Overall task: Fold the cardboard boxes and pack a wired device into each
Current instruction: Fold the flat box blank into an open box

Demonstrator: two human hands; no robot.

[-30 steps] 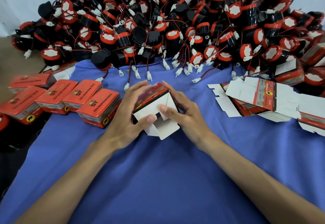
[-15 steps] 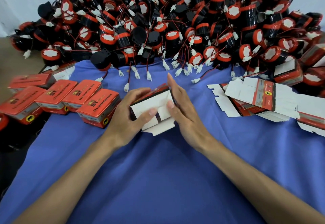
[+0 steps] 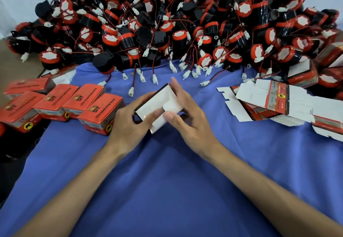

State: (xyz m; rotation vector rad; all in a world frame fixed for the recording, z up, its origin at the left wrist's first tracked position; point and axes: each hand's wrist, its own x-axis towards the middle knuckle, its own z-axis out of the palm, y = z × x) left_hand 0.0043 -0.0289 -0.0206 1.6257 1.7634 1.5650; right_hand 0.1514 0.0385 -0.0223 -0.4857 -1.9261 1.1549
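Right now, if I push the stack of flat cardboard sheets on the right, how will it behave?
The stack of flat cardboard sheets lies fanned out, so it would probably slide apart, not move as one. The sheets look thin with loose flaps, so one lifted alone likely bends.

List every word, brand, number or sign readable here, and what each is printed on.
"ST": brand mark on the tops of the closed red boxes.
"12v reversing horn": along the same tops, slightly blurred.
Sign: round yellow badge with a black animal, on box fronts and the flat cartons; no legible words.
Small print on the flat cartons: too small to read.
On the half-folded box: only blank white flaps show.
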